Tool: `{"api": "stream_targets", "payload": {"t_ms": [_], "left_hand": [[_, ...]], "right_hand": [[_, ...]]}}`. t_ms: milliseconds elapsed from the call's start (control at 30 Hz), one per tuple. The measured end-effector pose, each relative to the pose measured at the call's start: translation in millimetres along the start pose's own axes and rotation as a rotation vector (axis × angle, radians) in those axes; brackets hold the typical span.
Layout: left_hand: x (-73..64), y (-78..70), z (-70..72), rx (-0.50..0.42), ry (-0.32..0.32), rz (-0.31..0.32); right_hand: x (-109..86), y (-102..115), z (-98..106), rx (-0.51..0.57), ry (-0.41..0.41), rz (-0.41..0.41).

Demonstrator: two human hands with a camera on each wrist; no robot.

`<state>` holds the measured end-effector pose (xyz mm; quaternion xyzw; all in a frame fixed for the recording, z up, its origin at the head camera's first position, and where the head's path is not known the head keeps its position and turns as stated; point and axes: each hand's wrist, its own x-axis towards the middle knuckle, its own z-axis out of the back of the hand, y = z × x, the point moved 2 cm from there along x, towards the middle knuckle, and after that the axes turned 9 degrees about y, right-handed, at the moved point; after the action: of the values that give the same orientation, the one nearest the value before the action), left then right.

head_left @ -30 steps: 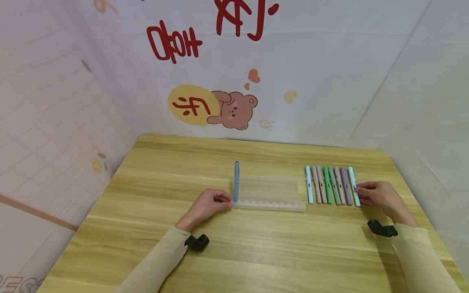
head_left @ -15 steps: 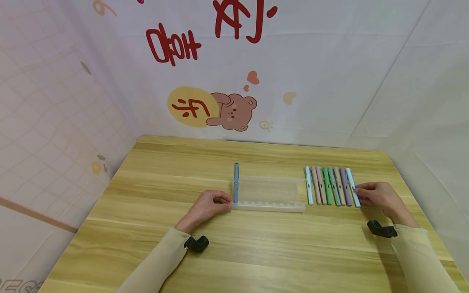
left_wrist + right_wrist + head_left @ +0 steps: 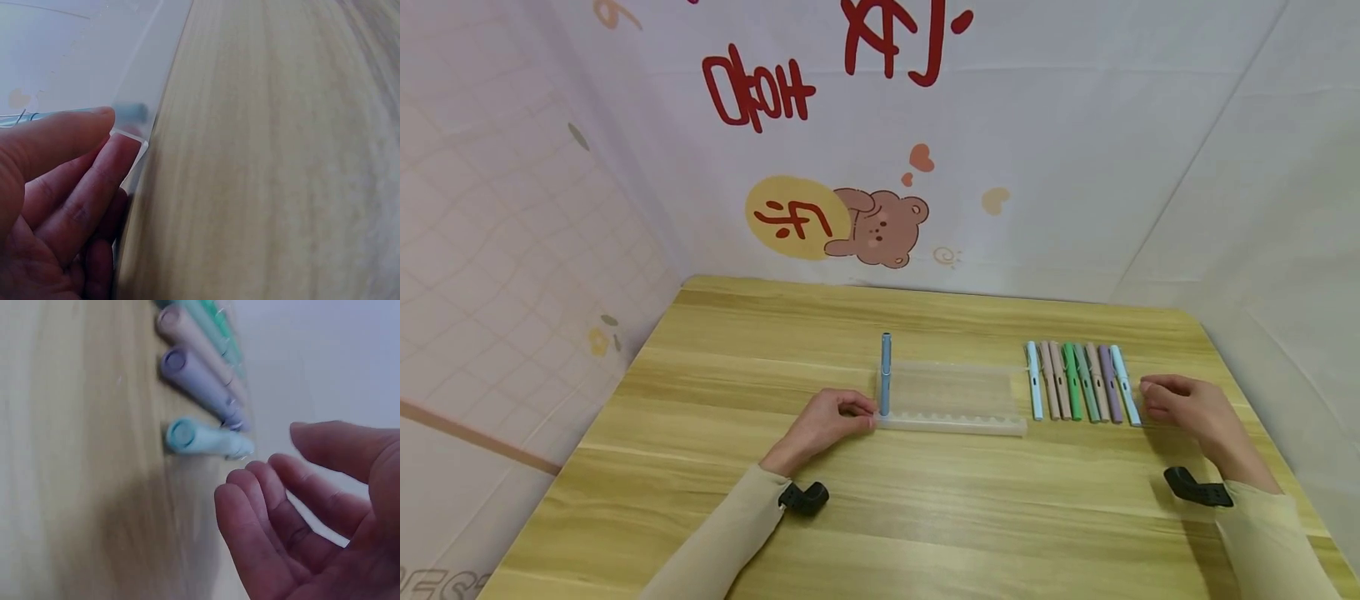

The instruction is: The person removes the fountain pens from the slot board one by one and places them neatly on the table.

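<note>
A clear plastic pen rack [image 3: 951, 398] lies mid-table with one blue pen [image 3: 885, 375] in its leftmost slot. My left hand [image 3: 827, 419] holds the rack's left end; in the left wrist view my fingers [image 3: 81, 187] touch its corner [image 3: 134, 134]. Right of the rack lies a row of several pens [image 3: 1078, 382] in light blue, tan, green and purple. My right hand [image 3: 1183, 406] hovers just right of the row, fingers relaxed and empty. The right wrist view shows the light blue end pen [image 3: 203, 439] and a purple pen [image 3: 200, 384] beside my fingers [image 3: 269, 519].
The wooden table [image 3: 880, 517] is walled by white printed sheets, with a bear picture [image 3: 880, 225] at the back. Black wrist mounts sit at both sleeves [image 3: 803, 497] [image 3: 1197, 488].
My right hand has let go of the rightmost light blue pen and drawn back a little to the right. The left hand has stayed on the rack.
</note>
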<state>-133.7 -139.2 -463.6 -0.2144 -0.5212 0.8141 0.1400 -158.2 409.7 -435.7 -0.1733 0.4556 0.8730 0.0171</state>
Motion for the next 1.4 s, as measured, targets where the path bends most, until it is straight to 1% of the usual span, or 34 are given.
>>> {"api": "stream_targets", "payload": {"t_ms": [100,200,467,800,1000,1133,1400], "left_hand": [[0.9,-0.7,0.4,-0.001,0.001,-0.006],[1.9,-0.9,1.4,0.001,0.002,-0.009],[1.2,0.9,2.2,0.001,0.001,0.003],[1.5,1.7,1.8,-0.001,0.004,0.008],[1.2,1.9,1.8,-0.004,0.006,0.007],[1.3,2.2,1.8,-0.012,0.006,0.001],[1.1,2.1,1.8,-0.008,0.008,-0.004]], "right_hand": [[-6.0,5,-2,0.044,-0.019,0.054],[-12.0,16,-6,0.063,-0.032,0.098],[-23.3,60,-27,-0.017,-0.074,0.153],[-31.6,100,-60,0.022,-0.141,0.265],[-30.4,116,-83,0.073,-0.128,0.342],[-28.1,125,-99,0.078,-0.104,0.396],[-21.9,138,-131,0.082,-0.069,0.467]]}}
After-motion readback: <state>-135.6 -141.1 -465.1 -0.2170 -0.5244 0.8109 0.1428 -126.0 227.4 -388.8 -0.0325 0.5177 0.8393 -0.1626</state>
